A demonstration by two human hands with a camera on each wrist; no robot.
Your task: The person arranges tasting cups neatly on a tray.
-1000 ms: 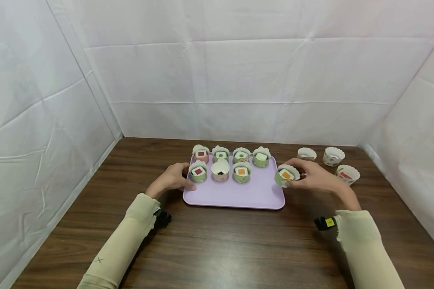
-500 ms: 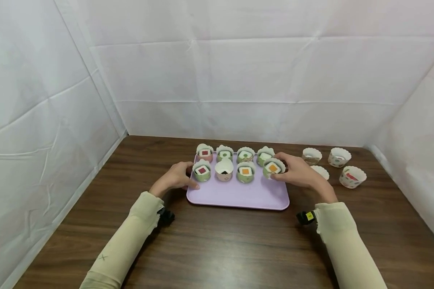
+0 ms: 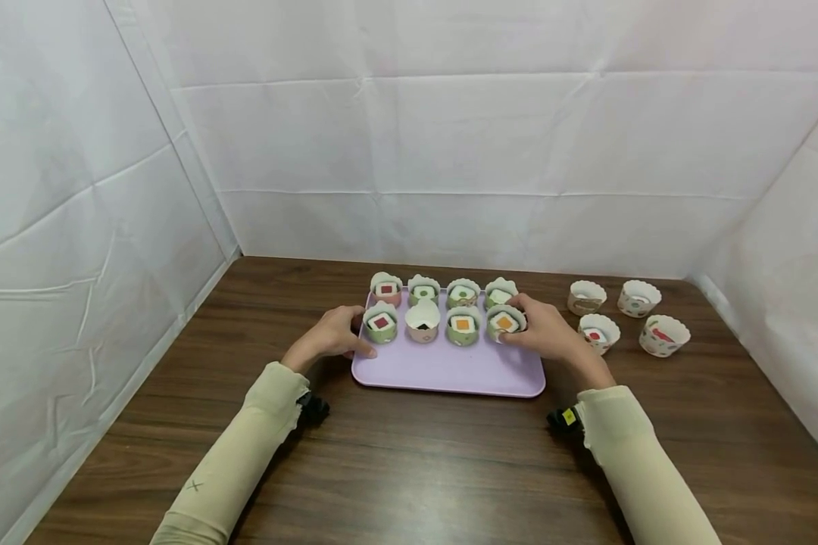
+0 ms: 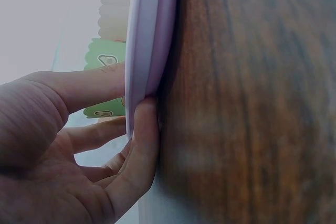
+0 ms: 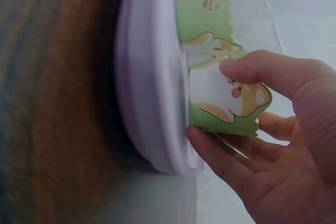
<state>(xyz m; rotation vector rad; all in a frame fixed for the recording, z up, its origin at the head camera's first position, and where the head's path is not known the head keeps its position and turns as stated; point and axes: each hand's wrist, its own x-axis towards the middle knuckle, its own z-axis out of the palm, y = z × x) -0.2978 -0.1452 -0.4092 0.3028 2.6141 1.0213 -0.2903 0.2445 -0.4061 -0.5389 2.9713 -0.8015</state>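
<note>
My right hand (image 3: pixel 548 327) holds a green paper baking cup (image 5: pixel 226 93) with a cartoon animal on its side. Its thumb presses one side and its fingers curl round the other. The cup's base is right at the surface of the lilac tray (image 3: pixel 443 371), at the right end of the front row. A white block with an orange square (image 3: pixel 507 323) sits inside it. At the tray's left edge, my left hand (image 3: pixel 330 333) grips the rim, thumb above and a finger below. Left of the held cup stands a green cup (image 3: pixel 463 338), also with an orange-marked block.
Several filled cups line the tray in two rows, among them a pink cup (image 3: pixel 385 291) at back left. Right of the tray, on the wooden table (image 3: pixel 409 462), stand several white patterned cups (image 3: pixel 664 335). White cloth (image 3: pixel 477 136) surrounds the table's back and sides.
My right hand has carried the green cup leftward over the tray's right edge and down to the front row's right end. The left hand has kept its grip on the tray.
</note>
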